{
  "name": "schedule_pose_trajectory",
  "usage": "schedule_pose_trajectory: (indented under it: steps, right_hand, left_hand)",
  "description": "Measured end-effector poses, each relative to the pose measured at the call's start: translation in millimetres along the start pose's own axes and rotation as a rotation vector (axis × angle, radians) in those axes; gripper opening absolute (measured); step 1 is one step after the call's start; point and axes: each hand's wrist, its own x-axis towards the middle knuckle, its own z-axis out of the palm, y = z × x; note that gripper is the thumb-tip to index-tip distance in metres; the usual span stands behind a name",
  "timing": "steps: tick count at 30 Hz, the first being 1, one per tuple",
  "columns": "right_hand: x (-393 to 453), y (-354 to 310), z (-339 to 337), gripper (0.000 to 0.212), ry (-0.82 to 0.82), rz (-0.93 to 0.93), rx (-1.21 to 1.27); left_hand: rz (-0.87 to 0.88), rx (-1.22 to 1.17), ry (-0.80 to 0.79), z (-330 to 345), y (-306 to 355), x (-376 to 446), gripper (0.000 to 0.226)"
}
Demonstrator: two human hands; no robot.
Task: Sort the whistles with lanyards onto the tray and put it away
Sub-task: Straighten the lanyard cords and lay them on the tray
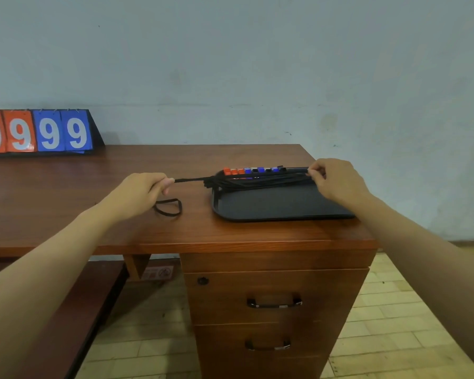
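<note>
A black tray (271, 206) lies on the right end of the wooden desk. Along its far edge stands a row of whistles (253, 170), orange ones at the left, then blue and black. Their black lanyards (257, 181) lie bundled across the tray's back part. My left hand (141, 194) pinches the bundle's left end, stretched out past the tray's left rim, and a loop of cord hangs from that hand onto the desk. My right hand (334, 180) pinches the bundle's right end at the tray's far right corner.
A flip scoreboard (39, 131) showing 9s in orange and blue stands at the desk's back left by the wall. Under the tray is a drawer unit with two handled drawers (274, 302). The tiled floor (389, 324) lies to the right.
</note>
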Motion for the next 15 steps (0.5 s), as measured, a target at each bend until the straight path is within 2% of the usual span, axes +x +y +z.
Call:
schedule_pose_trajectory:
  steps: [7,10,12,15]
  right_hand:
    - [9.8,20.2,-2.7,0.016,0.034,0.018,-0.07]
    - [15.8,31.9,-5.5,0.02,0.072,0.036,-0.081]
    - [19.2,39.3,-5.9,0.024,0.075,0.037,-0.112]
    - [23.3,47.0,-2.3,0.027,0.069,0.025,-0.137]
  left_hand:
    - [-0.03,-0.063,0.052,16.3,17.3,7.5,0.027]
    - [-0.087,-0.125,0.182,20.1,29.4,14.9,0.014]
    - [-0.144,-0.182,0.269,23.8,33.6,21.1,0.016]
    - [-0.221,-0.243,0.315,38.7,35.1,30.8,0.016]
